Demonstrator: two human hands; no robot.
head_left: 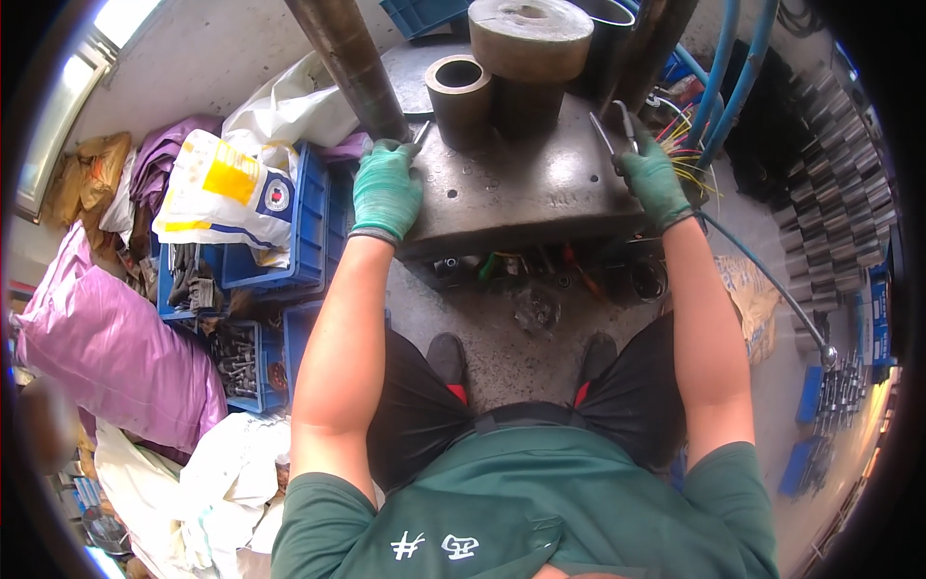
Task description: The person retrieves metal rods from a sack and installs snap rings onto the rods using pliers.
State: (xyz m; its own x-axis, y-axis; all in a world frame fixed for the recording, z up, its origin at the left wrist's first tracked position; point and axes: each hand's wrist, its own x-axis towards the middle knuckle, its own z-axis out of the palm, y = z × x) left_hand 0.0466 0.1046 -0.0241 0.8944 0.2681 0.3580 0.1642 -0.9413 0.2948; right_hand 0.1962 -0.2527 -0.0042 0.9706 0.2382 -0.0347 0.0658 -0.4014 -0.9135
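My left hand (387, 190), in a green knit glove, is closed at the left edge of a dark metal press table (540, 198). A short slim metal rod (422, 133) sticks up from its fingers. My right hand (659, 183), gloved alike, is closed at the table's right edge. It grips a thin metal tool with two arms (626, 124), one straight and one curved, like tongs; its exact kind is unclear. Between the hands, toward the back, stand a hollow steel cylinder (459, 104) and a thick round block (532, 43) on a darker base.
Steel columns (352, 68) rise at the back of the table. Blue crates (307, 217), a white printed sack (227, 188) and a purple sack (116, 338) crowd the left. On the right are blue hoses (719, 82), stacked metal cylinders (839, 193) and a hanging cable (772, 275).
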